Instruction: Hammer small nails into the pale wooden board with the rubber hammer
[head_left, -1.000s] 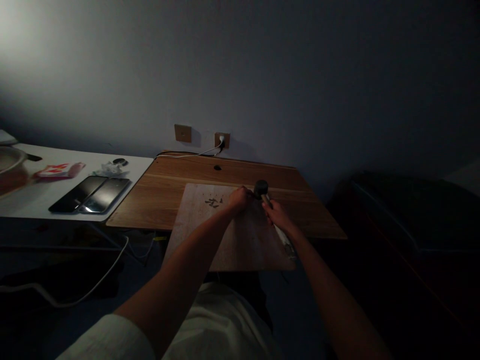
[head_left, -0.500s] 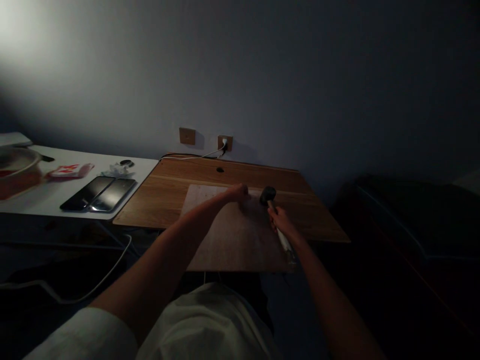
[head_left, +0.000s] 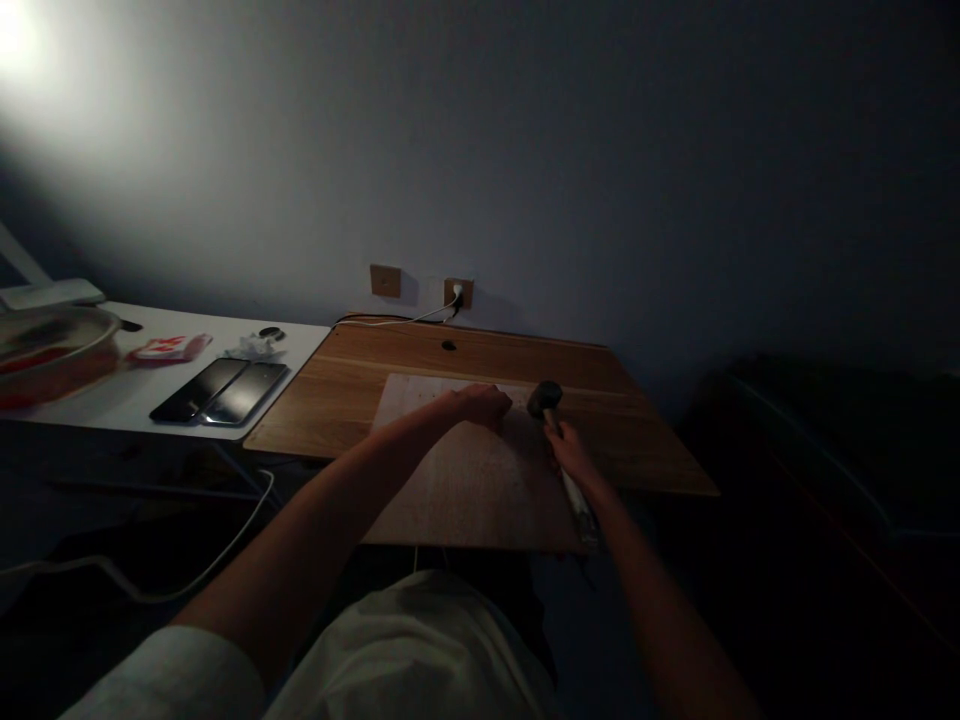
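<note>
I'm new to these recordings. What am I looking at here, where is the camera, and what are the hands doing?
There is no machine: a camera worn on a person's head looks down at their own bare arms in a dim room. The right hand grips a hammer by its handle, with the dark head over a pale wooden board. The left hand rests on the board's far part, beside the hammer head; what it pinches, if anything, is too dark to tell. The board lies on a wooden desk. On the white table to the left lie two phones.

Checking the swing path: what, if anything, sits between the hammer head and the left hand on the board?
Nothing visible: bare board separates the hammer head from the left hand; the right hand grips the handle.
</note>
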